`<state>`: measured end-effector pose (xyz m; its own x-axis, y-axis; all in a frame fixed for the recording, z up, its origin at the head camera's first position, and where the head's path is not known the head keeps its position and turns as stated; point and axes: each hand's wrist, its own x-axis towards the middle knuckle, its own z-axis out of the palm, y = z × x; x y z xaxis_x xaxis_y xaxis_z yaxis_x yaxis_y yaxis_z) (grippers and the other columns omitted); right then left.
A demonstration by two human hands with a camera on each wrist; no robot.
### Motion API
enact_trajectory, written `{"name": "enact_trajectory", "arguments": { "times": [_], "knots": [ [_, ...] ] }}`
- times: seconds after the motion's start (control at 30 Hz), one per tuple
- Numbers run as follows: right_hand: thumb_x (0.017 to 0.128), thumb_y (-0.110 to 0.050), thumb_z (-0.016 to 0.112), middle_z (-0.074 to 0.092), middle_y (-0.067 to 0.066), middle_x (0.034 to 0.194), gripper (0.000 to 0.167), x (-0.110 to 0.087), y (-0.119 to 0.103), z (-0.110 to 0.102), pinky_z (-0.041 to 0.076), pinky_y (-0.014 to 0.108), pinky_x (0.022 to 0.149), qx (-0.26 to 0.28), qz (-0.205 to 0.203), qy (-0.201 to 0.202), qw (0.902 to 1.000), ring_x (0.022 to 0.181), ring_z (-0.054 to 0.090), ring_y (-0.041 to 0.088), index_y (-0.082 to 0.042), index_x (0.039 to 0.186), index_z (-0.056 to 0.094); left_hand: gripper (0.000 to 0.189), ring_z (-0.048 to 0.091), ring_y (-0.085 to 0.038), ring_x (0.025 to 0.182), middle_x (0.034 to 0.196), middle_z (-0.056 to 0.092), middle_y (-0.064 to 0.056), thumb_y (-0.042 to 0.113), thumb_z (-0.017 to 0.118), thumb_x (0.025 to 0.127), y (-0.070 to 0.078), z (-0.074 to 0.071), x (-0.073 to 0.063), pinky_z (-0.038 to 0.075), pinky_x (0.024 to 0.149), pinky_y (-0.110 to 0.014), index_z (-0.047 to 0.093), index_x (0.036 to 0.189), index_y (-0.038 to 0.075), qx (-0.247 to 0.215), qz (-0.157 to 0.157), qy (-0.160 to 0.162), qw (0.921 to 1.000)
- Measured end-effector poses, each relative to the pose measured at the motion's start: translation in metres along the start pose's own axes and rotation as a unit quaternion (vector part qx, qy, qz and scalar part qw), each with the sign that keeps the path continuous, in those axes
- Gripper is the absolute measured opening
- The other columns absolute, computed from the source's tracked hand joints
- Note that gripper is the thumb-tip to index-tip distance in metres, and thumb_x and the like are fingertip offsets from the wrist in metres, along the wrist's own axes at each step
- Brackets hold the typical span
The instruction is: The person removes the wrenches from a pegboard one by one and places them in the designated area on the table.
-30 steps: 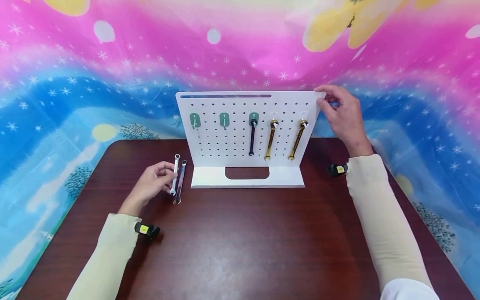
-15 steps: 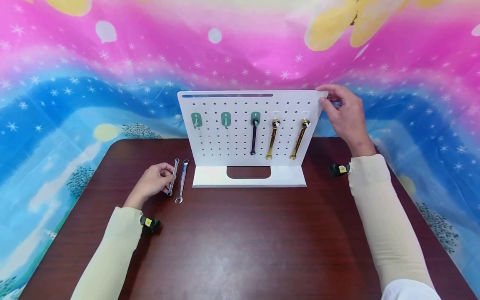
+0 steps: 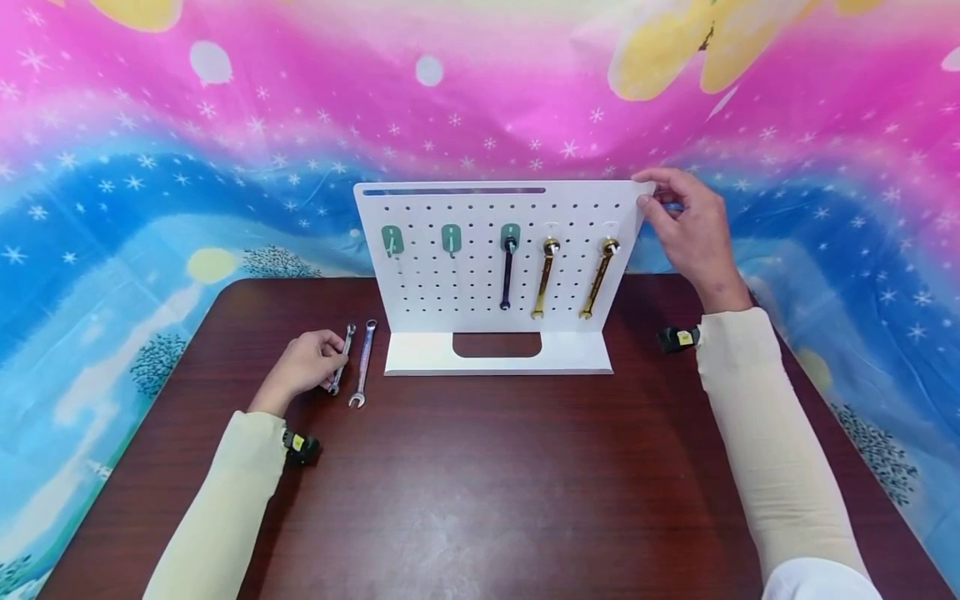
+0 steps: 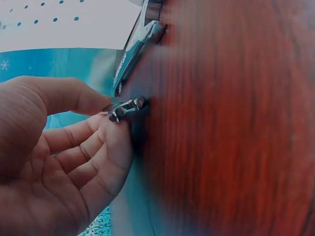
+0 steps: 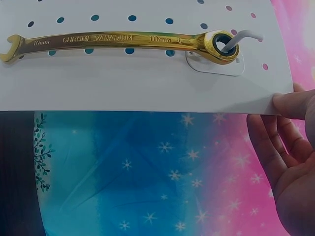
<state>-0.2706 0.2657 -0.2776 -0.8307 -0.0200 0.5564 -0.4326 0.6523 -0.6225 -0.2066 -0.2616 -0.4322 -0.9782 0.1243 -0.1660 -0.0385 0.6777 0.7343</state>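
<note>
My left hand [image 3: 307,364] pinches a silver combination wrench [image 3: 346,346] between thumb and fingers, close over the table at the left; the left wrist view shows the wrench end [image 4: 127,108] poking out past the fingertips. Just right of it lies a second silver wrench [image 3: 363,363]. My right hand [image 3: 692,229] grips the upper right corner of the white pegboard [image 3: 465,321], thumb in front. On the board hang a dark wrench [image 3: 507,279] and two gold ones, the outer gold wrench [image 5: 123,42] marked 10mm and looped over a white hook [image 5: 241,38].
Two green hooks [image 3: 392,240] on the left of the board carry nothing. The board's white foot [image 3: 420,354] stands on the dark wood table [image 3: 480,467]. A patterned cloth [image 3: 300,108] hangs directly behind the table.
My left hand has lowered the wrench and drawn it slightly left, away from the wrench beside it. The right hand keeps its grip on the board's corner.
</note>
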Motion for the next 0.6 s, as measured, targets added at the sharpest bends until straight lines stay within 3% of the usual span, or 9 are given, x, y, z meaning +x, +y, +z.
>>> {"name": "enact_trajectory", "arguments": {
  "times": [0.3, 0.6],
  "knots": [
    [0.102, -0.019, 0.066, 0.065, 0.009, 0.118, 0.034, 0.0003, -0.0003, -0.0006, 0.055, 0.027, 0.093, 0.003, 0.003, 0.0, 1.0, 0.101, 0.061, 0.013, -0.022, 0.135, 0.069, 0.017, 0.061, -0.02, 0.058, 0.081, 0.064, -0.013, 0.008, 0.062, 0.1, 0.0022, 0.002, 0.001, 0.054, 0.057, -0.034, 0.057, 0.109, -0.005, 0.039, -0.006, -0.006, 0.9992],
    [0.102, -0.018, 0.066, 0.065, 0.009, 0.12, 0.034, -0.0001, 0.0002, -0.0006, 0.055, 0.029, 0.094, 0.003, 0.0, -0.003, 1.0, 0.103, 0.062, 0.016, -0.022, 0.136, 0.068, 0.023, 0.06, -0.021, 0.057, 0.077, 0.063, -0.01, 0.011, 0.065, 0.1, 0.0083, 0.0028, -0.0026, 0.053, 0.056, -0.035, 0.059, 0.115, -0.005, 0.08, -0.012, 0.012, 0.9967]
  ]
}}
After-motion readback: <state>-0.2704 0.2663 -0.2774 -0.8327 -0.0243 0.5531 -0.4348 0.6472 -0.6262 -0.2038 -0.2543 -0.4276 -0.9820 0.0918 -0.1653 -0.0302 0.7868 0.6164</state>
